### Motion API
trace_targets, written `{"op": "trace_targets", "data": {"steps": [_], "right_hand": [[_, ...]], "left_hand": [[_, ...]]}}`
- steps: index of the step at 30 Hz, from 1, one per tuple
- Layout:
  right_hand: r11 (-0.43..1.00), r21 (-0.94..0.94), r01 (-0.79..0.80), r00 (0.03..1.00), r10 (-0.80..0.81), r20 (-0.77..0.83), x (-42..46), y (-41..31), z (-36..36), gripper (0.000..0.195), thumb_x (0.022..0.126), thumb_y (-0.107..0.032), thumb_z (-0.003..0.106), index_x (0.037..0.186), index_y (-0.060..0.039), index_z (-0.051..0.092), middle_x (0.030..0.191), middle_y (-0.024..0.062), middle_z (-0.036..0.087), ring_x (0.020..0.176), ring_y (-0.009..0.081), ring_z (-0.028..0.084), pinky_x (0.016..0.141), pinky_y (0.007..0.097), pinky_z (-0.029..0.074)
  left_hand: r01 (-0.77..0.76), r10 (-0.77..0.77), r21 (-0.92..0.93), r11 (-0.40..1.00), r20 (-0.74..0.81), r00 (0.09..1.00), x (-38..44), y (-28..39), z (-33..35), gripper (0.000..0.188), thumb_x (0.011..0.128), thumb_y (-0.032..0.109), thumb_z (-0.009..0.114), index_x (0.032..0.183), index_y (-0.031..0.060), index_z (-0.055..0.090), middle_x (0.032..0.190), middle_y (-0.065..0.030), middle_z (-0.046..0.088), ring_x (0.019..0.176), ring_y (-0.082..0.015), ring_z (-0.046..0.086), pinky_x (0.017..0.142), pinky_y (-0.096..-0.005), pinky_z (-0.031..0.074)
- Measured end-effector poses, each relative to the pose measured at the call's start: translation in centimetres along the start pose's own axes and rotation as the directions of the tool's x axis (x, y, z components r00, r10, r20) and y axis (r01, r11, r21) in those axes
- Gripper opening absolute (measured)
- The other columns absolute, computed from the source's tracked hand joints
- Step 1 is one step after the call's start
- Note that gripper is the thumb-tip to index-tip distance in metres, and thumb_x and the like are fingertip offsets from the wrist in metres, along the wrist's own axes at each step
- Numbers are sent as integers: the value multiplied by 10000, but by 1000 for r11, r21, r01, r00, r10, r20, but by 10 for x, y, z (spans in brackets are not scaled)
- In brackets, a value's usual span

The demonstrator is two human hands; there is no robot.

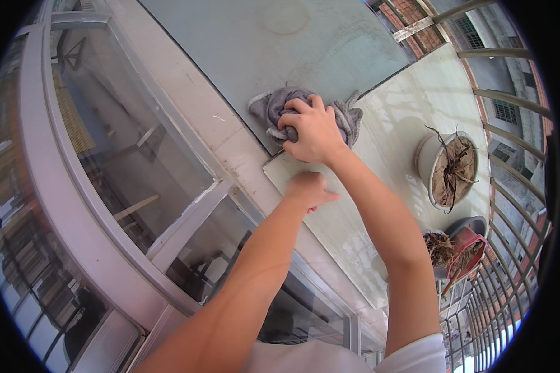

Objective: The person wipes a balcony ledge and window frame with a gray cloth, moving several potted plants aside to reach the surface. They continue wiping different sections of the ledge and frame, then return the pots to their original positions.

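A crumpled grey cloth (273, 109) with a pale edge lies bunched on a grey-green board (242, 56), close to its near corner. My right hand (315, 130) presses down on the cloth, fingers curled into its folds. Just below it, my left hand (308, 190) rests as a fist on a pale slab (368, 186), its thumb sticking out to the right. Nothing shows in the left hand, though its palm side is hidden.
A white pot (424, 158) with a withered plant stands on the slab at right. Beyond it are a red planter (476, 261) of dry plant matter and a dark basin (469, 226). Curved metal bars (513, 107) enclose the right side; a framed glass window (135, 116) runs along the left.
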State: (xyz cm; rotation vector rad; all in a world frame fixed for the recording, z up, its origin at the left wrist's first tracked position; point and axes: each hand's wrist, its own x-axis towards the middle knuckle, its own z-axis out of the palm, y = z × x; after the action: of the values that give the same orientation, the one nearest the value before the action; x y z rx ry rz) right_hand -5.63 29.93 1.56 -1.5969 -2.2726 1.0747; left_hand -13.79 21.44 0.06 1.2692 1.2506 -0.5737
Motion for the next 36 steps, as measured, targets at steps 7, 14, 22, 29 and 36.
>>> {"op": "trace_targets", "data": {"steps": [7,14,22,29,36], "right_hand": [[636,-157,756,569,-518,639,7,-80,60,266,708,-237,726,955,-337,726,1137,-87,543,1167,227,412,874,407,393],[908,-385,165,958,-240,-156,111,-49,34,262,762,-155,664,990,-281,686,1135,-2,497,1134,291,448,797,413,429],[718,-139,-683,669,538,-512,104,101,-84,614,743,-447,723,1309,-351,505,1466,55,343,1263,435,365,903,594,443],[875,-430,-221,961,119,-251,65,26,-21,645,606,-297,804,1193,-309,538,1351,59,410,1182,435,410,771,499,488],[839,-379,390,915,-398,60,43,0,28,402,724,-238,720,1104,-309,611,1335,22,443,1178,374,458,792,426,482]], "left_hand": [[36,-37,-68,997,-7,999,-9,6,-1,331,837,329,604,641,71,538,503,-21,546,415,-146,526,440,-311,440],[-105,67,-278,955,-143,988,19,-18,17,417,838,397,624,593,71,536,508,-35,571,419,-158,544,449,-311,455],[9,-15,77,997,80,997,-1,7,-7,514,827,466,653,524,75,511,509,-50,591,423,-162,562,456,-311,464],[9,-14,45,999,94,995,4,2,-3,507,835,454,651,552,74,472,487,-45,552,388,-137,531,424,-286,433],[-26,25,14,1000,68,997,9,-1,2,500,849,464,625,559,68,526,478,-37,552,402,-139,553,438,-288,444]]}}
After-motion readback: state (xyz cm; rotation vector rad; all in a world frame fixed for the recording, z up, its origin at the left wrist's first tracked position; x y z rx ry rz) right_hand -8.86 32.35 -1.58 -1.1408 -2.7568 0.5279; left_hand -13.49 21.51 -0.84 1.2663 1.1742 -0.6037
